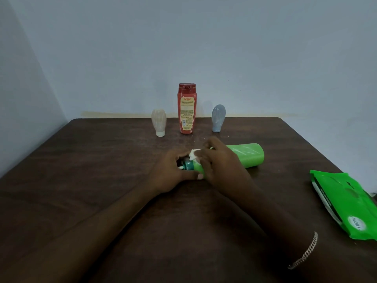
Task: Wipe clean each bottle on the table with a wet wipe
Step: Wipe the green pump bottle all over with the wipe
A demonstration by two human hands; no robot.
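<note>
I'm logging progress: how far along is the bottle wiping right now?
Done: nothing I can confirm. In hand: the left hand grips the cap end of the green plastic bottle lying on the dark wooden table; the right hand holds a white wet wipe against its neck. Possibly left: the tall red bottle, cream squeeze bottle and grey squeeze bottle standing behind.

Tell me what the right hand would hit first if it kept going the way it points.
The right hand points forward-left. Just past the wet wipe it holds is the left hand, gripping the green bottle. Beyond that, probably the red bottle, though depth is unclear.
</note>
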